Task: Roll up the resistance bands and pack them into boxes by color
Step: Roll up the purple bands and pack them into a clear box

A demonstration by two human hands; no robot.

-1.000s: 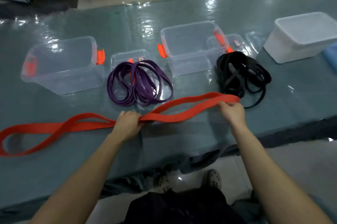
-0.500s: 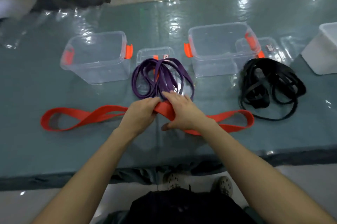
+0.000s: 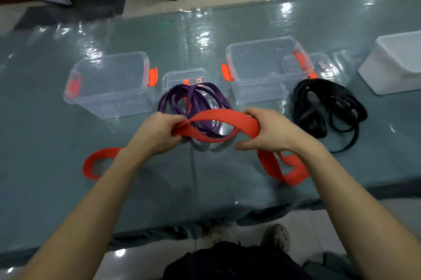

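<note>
Partly hidden, the red band (image 3: 218, 115) is gripped by left hand (image 3: 157, 136) and right hand (image 3: 271, 134)

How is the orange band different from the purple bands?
The orange band is wide; the purple bands are narrower. The orange band's middle is held up by the left hand and right hand; the purple bands lie piled on the table. Both are loops, not yet boxed.
</note>
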